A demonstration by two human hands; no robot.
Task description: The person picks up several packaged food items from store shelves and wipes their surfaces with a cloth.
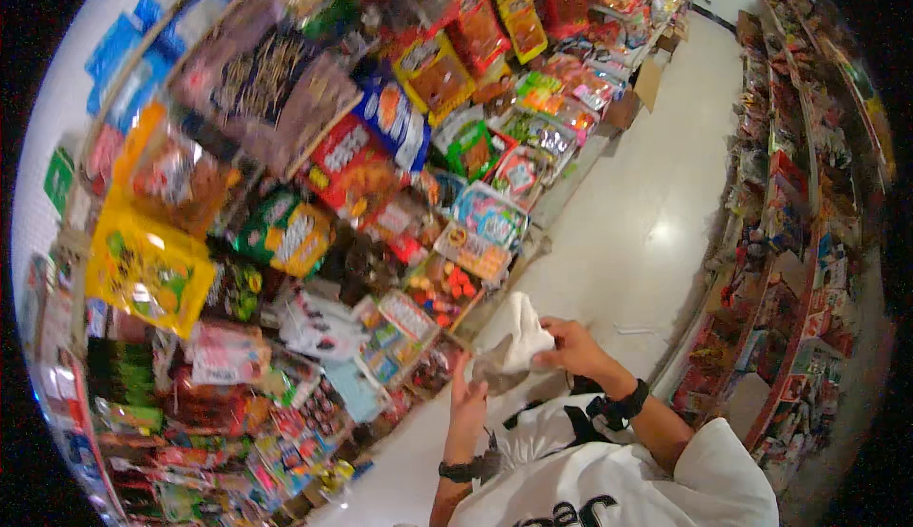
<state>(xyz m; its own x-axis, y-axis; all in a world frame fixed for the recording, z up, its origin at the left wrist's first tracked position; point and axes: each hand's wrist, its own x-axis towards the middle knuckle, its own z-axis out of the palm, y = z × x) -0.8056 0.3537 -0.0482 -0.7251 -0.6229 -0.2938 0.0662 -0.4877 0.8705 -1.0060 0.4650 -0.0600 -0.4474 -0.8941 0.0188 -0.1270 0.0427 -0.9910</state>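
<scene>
A white cloth (pixel 524 324) with a greyish part hangs between my two hands, in front of my white shirt. My right hand (pixel 574 348) pinches its right side between thumb and fingers. At the lower left edge of the cloth is my left hand (pixel 468 395), its fingers pointing up and touching or close to the fabric; whether they grip it is unclear. Both wrists wear black bands. Just beyond the cloth lies the edge of a shelf full of packaged snacks, with a box of red and orange sweets (pixel 456 281) nearest.
Snack shelves fill the left side, with a yellow bag (pixel 150 270) and a red bag (pixel 356 163) among them. A pale shiny aisle floor (pixel 628 220) runs between these and another row of stocked shelves (pixel 777 241) at right. An open cardboard box (pixel 624 109) juts into the aisle.
</scene>
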